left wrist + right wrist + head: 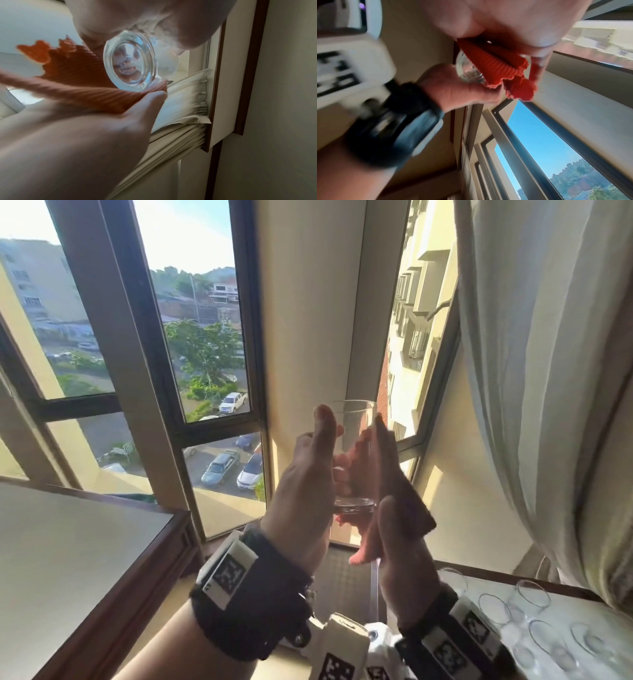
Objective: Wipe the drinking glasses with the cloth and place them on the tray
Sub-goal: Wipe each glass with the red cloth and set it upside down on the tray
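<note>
My left hand (318, 460) holds a clear drinking glass (354, 436) upright, raised in front of the window pillar, with its fingers wrapped round the far side. My right hand (394, 529) presses a ribbed orange-red cloth (402, 491) against the glass's right wall. The left wrist view looks up at the glass's thick round base (132, 66), with the cloth (73, 67) beside and under it on the right hand (89, 125). In the right wrist view the folded cloth (496, 65) is pinched by the right hand's fingers (537, 54) and covers part of the glass (467, 70).
Several more clear glasses (534, 625) stand on a pale patterned surface at the bottom right. A wooden table with a glass top (85, 546) is at the left. A pale curtain (548, 371) hangs at the right, and windows (198, 337) fill the wall ahead.
</note>
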Demonstrator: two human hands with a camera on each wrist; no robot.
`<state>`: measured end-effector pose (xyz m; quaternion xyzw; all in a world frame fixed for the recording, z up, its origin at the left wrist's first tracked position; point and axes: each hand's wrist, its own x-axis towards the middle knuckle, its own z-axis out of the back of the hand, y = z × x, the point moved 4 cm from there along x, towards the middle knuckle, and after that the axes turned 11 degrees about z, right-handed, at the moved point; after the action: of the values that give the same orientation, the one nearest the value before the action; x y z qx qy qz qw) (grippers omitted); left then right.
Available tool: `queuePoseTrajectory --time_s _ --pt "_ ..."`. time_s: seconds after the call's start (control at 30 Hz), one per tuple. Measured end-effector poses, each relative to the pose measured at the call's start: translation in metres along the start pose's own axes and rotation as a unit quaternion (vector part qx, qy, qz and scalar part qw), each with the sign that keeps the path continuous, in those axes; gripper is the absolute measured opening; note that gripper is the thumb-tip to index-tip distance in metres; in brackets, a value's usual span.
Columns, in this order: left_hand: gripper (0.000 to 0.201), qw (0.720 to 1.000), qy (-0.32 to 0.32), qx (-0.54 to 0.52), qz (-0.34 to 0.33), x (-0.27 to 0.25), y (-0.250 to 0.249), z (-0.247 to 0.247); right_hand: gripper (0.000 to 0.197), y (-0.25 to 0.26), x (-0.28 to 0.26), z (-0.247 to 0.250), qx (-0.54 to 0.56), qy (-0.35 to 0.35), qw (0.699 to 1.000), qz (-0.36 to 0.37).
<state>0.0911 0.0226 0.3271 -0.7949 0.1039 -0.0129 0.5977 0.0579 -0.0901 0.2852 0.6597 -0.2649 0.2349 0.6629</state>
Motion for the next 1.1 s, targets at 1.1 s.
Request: queuePoseTrajectory --time_s 1.1 --pt "0.086 0.945 -0.054 0.242 -0.213 0.018 -0.013 0.035 0.059 -0.018 0.018 0.012 0.368 -0.223 0.892 -0.137"
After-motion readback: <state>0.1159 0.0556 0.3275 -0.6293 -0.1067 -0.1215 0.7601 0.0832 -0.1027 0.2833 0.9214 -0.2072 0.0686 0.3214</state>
